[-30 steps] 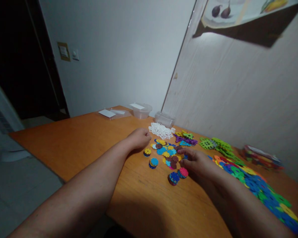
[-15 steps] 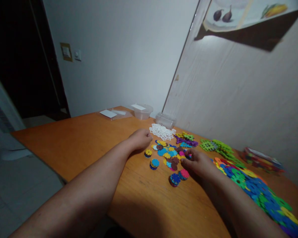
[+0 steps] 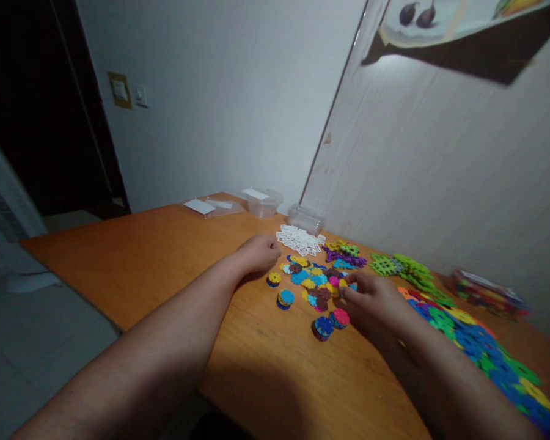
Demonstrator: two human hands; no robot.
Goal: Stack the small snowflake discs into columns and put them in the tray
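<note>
My left hand (image 3: 259,252) rests on the table with its fingers curled closed, left of the loose flower-edged plastic discs (image 3: 310,280). Whatever may be inside that fist is hidden. At the right side of the pile, the thumb and fingertips of my right hand (image 3: 365,288) pinch a small yellow disc (image 3: 343,283). Nearer me stand short stacks of the same discs: a yellow-topped stack (image 3: 274,279), a light-blue-topped stack (image 3: 285,299), a dark-blue-topped stack (image 3: 322,327) and a pink-topped stack (image 3: 340,317).
White lattice pieces (image 3: 300,239) lie behind the pile, with purple pieces (image 3: 345,256) and green pieces (image 3: 407,269) farther right. Large colourful pieces (image 3: 476,348) spread beside my right forearm. Clear tubs (image 3: 262,206) and a flat plastic bag (image 3: 211,206) sit at the back.
My right hand has lifted slightly at the pile's right side, a yellow disc now showing at its fingertips. My left hand stays put. The view has shifted a little.
</note>
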